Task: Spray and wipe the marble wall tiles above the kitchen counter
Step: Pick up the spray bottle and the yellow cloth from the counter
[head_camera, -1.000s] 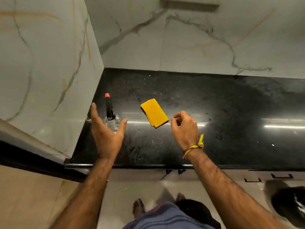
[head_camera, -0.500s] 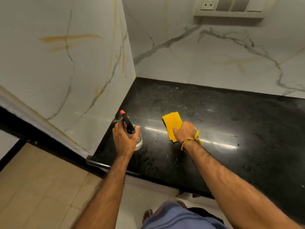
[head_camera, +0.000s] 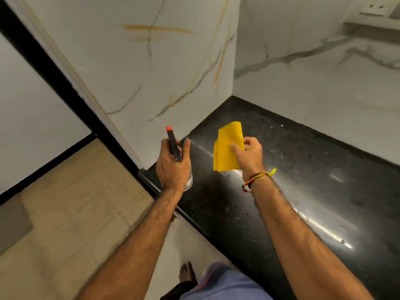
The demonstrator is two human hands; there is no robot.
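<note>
Gripping spray bottle (head_camera: pixel 175 148) round neck, left hand (head_camera: pixel 172 167) fully closed, nozzle aimed at marble wall tiles (head_camera: pixel 151 68) just ahead, likely ready to spray. Right hand (head_camera: pixel 249 155) pinches folded yellow cloth (head_camera: pixel 227 148), lifted off black counter (head_camera: pixel 303 180) beneath, ready to wipe. Count: one bottle, one cloth, two hands.

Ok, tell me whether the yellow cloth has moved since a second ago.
Yes. The yellow cloth is off the black counter, lifted in the right hand.
</note>
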